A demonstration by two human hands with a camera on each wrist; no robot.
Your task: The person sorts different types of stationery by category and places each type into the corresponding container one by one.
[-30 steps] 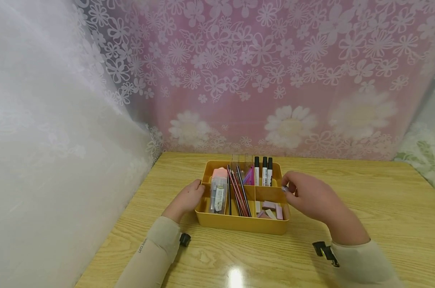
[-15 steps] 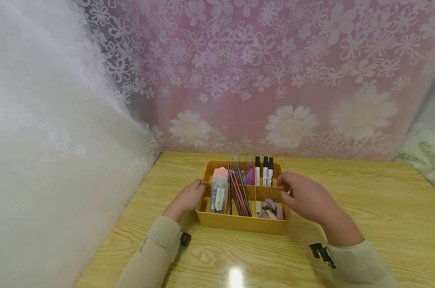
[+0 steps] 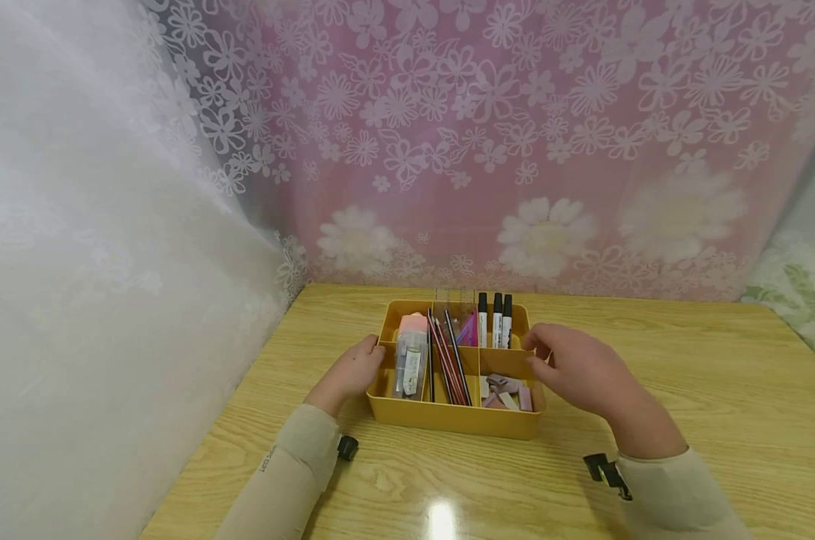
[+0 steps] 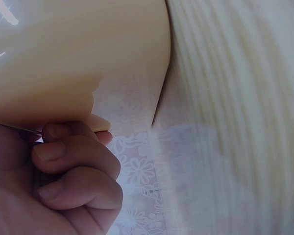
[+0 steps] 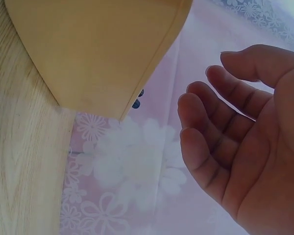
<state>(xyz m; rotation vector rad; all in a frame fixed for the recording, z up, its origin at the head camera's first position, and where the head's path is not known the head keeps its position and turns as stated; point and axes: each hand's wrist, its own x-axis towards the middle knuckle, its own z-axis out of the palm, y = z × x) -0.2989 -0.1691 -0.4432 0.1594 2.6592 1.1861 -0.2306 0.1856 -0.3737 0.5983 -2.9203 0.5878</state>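
A yellow divided storage box sits on the table. My left hand grips its left rim, and in the left wrist view the curled fingers pinch the edge. Over the box's right rim, my right hand hangs with loosely bent fingers; the right wrist view shows nothing in it. Beneath it, the front right compartment contains several purple and white erasers. Pencils lean in the middle. A clear case with a pink top stands at the left. Black-capped markers stand at back right.
Clear rulers and a pink-purple set square stand in the back middle compartment. The wood-grain table runs back to a pink floral curtain. A white sheet hangs along the left side.
My right hand let go of a small eraser, which dropped into the front right compartment and lies on the others. The left hand stayed on the rim.
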